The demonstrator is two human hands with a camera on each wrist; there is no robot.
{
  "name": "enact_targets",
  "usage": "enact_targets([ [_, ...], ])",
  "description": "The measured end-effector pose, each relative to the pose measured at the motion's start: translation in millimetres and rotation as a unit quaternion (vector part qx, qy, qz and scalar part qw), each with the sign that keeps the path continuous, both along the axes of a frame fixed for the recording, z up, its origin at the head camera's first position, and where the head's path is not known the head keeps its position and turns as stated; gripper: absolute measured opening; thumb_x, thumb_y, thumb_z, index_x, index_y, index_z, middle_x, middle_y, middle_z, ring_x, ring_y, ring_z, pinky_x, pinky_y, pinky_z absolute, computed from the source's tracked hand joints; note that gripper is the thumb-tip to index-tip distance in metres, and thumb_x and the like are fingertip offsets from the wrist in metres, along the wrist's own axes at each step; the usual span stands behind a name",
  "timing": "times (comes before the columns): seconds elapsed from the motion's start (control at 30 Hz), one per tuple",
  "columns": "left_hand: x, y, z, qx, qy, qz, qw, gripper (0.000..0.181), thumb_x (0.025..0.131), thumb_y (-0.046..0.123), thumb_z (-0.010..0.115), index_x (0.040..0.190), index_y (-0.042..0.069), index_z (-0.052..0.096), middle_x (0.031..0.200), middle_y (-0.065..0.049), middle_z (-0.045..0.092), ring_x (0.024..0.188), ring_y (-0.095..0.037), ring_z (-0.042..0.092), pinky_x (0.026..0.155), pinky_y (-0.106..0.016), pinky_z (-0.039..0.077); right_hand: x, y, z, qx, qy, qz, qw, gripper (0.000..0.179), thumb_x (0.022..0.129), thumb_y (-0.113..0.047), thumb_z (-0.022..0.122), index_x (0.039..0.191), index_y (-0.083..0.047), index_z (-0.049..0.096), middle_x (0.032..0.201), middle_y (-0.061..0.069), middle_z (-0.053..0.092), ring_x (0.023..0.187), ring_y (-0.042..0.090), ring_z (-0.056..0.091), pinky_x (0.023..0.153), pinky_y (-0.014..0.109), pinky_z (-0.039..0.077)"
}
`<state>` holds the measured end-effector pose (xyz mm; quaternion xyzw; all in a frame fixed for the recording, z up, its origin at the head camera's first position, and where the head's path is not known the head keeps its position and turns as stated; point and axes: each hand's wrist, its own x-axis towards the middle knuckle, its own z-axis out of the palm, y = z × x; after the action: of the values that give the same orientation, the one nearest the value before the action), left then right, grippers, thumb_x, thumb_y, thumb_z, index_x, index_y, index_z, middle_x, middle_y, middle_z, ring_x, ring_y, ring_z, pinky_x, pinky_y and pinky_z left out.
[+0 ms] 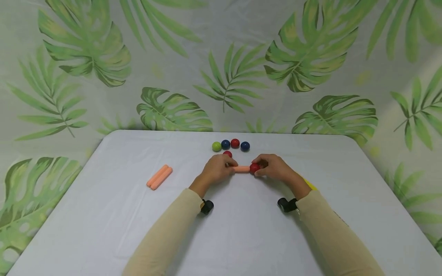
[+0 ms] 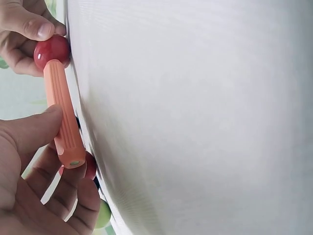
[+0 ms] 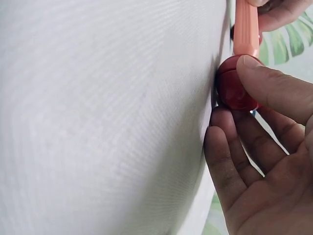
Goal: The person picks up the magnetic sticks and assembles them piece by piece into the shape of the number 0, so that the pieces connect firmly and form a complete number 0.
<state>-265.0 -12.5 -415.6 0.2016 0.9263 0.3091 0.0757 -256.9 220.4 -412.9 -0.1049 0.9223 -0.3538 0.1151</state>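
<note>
Over the white cloth-covered table [image 1: 241, 237], the left hand [image 1: 216, 169] pinches a ridged orange plastic-looking rod [image 1: 242, 169]; the right hand [image 1: 276, 168] grips a glossy red ball [image 1: 254, 168] against its end, probably keeping them aligned. 2 similar orange rods [image 1: 161, 179] lie aside.

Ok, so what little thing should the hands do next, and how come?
Maybe gently let go of the red ball with the right hand: the ball seems to meet one end of the orange stick, and the left hand holds that stick. The stick's other end looks bare, so a free hand might help there.
</note>
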Motion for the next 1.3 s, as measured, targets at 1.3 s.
enact_targets([
  [1.3,-35.5,-27.1,11.7,-0.118,0.067,-0.064,0.9886,0.036,0.094,0.008,0.062,0.128,0.02,0.066,0.131,-0.002,0.058,0.117,-0.02,0.057,0.105,-0.039,0.048,0.4,0.7,0.1,-0.014,-0.023,-0.015,0.9995,0.035,0.086,-0.014,0.077,0.119,-0.008,0.066,0.117,0.015,0.068,0.105,0.025,0.059,0.086,0.032,0.051],
])
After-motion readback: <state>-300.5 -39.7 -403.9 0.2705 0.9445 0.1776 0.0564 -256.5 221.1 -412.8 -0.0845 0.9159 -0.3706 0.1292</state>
